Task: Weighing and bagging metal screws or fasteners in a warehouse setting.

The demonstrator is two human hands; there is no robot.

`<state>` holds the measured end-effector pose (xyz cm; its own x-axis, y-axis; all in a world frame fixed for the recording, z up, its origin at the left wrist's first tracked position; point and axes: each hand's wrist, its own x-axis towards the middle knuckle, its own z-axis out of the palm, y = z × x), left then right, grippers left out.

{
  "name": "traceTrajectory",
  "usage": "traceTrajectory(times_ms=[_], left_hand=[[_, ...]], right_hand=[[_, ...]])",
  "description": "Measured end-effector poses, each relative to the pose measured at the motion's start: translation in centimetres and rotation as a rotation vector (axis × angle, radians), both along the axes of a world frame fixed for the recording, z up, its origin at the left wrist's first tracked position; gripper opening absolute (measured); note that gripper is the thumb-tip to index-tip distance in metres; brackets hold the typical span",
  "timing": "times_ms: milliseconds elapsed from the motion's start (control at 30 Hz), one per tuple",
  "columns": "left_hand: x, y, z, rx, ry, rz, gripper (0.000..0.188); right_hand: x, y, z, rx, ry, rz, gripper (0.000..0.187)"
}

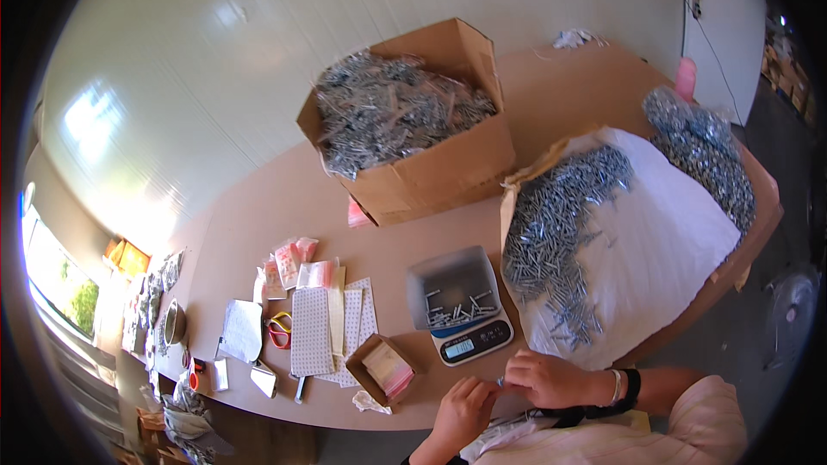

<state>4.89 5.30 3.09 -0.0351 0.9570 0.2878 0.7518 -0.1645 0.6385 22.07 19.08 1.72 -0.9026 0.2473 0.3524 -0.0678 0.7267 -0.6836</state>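
My left hand (466,412) and my right hand (544,379) are close together at the table's front edge, fingertips pinched toward each other. A tiny bluish-grey thing shows between them, too small to name. Just beyond them stands a digital scale (475,342) with a lit display. On it rests a grey plastic bin (482,269) with some loose screws (461,310) at its bottom. Right of the bin, a heap of grey screws (560,224) lies on a white sheet (659,241). A small cardboard box (356,362) holding pink-and-clear plastic bags (389,372) sits left of the scale.
A large carton (444,174) full of bagged hardware stands at the back. Perforated white sheets (311,327), red-and-yellow scissors (279,330), a clipboard with paper (243,327) and small packets (287,263) lie to the left. Bulging clear bags (702,151) are at the far right.
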Motion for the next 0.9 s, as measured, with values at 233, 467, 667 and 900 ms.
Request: traceTrajectory(times_ms=[233,467,667,900], left_hand=[[-1.6,-2.0,5.5,0.053,-0.048,0.262,0.006],[-6.4,-4.1,5.8,0.081,-0.035,0.555,0.028],[-9.4,-5.4,3.0,-0.109,-0.075,0.637,0.047],[-14.2,-4.6,-2.6,-0.59,0.617,0.268,0.028]], right_hand=[[-2.7,3.9,8.3,-0.03,-0.13,0.162,0.008],[-18.9,17.9,23.0,0.274,0.433,-0.254,0.011],[-23.0,21.8,23.4,0.341,0.558,-0.377,0.026],[-13.7,18.1,13.3,0.141,-0.151,-0.112,0.021]])
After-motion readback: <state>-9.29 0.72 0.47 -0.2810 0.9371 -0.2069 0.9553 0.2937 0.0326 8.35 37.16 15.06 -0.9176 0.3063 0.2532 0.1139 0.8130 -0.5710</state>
